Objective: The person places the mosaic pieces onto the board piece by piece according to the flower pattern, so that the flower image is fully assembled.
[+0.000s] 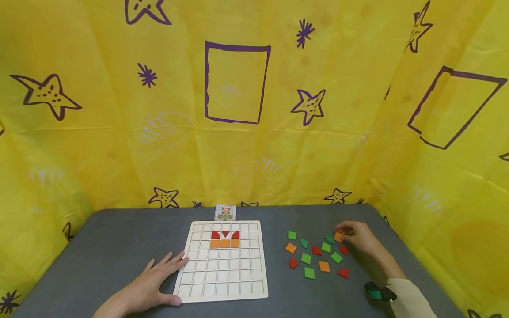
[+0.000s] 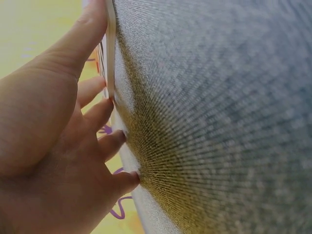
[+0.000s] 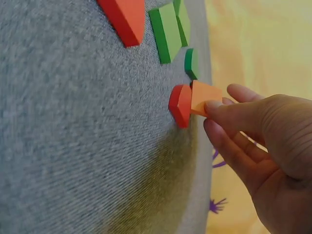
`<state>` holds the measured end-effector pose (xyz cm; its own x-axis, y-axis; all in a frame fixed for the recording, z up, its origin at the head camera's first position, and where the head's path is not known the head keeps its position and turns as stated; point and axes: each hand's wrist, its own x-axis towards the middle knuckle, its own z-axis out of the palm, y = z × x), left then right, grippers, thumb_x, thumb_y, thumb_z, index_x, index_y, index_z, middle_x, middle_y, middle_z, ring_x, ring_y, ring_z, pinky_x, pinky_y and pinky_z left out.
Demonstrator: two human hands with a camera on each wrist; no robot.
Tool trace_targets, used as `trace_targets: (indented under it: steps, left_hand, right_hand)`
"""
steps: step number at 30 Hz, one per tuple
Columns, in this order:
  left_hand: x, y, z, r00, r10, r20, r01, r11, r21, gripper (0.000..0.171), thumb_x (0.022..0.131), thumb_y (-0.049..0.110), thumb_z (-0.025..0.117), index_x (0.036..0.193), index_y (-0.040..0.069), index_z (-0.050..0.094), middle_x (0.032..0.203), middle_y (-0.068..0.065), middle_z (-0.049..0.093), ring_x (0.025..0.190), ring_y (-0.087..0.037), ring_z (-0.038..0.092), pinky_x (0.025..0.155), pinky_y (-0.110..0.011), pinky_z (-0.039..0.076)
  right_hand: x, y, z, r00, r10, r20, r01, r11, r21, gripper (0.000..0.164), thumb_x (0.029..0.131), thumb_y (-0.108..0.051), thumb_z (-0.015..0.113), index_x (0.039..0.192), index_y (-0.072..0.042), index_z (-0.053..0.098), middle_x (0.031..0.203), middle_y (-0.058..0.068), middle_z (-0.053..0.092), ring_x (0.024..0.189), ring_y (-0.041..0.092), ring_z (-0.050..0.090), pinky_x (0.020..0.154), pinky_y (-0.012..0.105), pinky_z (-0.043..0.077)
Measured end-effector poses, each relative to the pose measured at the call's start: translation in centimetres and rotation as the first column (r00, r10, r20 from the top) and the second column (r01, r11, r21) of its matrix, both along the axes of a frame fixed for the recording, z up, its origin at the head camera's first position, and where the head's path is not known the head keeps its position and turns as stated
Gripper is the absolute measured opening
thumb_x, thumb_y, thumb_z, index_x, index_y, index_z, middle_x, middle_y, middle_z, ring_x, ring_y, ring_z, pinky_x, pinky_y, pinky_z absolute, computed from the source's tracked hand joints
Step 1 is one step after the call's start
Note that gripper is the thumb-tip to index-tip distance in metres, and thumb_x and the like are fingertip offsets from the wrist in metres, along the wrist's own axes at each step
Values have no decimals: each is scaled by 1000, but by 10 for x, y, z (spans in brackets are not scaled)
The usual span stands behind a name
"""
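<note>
A pale grid board (image 1: 258,260) lies on the dark table. Three orange square tiles form a row in its upper part, below two red quarter-round tiles and a red triangle tile (image 1: 226,233). My left hand (image 1: 149,282) is spread at the board's left edge, with thumb and fingertips touching it. At the far right of the loose tiles, my right hand (image 1: 359,236) pinches an orange square tile (image 3: 204,95) between thumb and finger. Close beside that tile lies a red tile (image 3: 181,106); a dark green tile (image 3: 192,64) is a little farther off.
Several loose green, orange and red tiles, such as a green square (image 1: 309,273) and an orange square (image 1: 324,266), lie right of the board. A small pattern card (image 1: 218,213) sits behind the board. Yellow printed cloth (image 1: 238,168) encloses the table (image 1: 131,234) behind and at the sides.
</note>
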<state>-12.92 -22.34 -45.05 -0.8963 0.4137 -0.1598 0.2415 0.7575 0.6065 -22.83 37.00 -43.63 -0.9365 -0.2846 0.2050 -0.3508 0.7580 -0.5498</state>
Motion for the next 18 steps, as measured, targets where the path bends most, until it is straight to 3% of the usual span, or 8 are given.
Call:
trace_targets:
  steps: [11, 18]
  left_hand:
    - [0, 0, 1, 1000, 14, 10, -14, 1000, -10, 100, 64, 54, 83, 148, 16, 44, 157, -16, 32, 142, -54, 15, 101, -78, 0]
    - [1, 1, 1, 1000, 9, 4, -9, 1000, -18, 101, 63, 55, 82, 148, 15, 45, 156, -16, 33, 141, -54, 16, 100, -79, 0]
  right_hand:
    - [-7, -20, 14, 999, 34, -23, -33, 999, 22, 23, 84, 6, 70, 107, 1, 70, 95, 6, 71, 86, 22, 66, 74, 31, 56]
    - [-7, -45, 21, 994, 107, -26, -107, 994, 7, 22, 86, 6, 69, 108, 3, 70, 97, 8, 70, 86, 22, 66, 73, 33, 57]
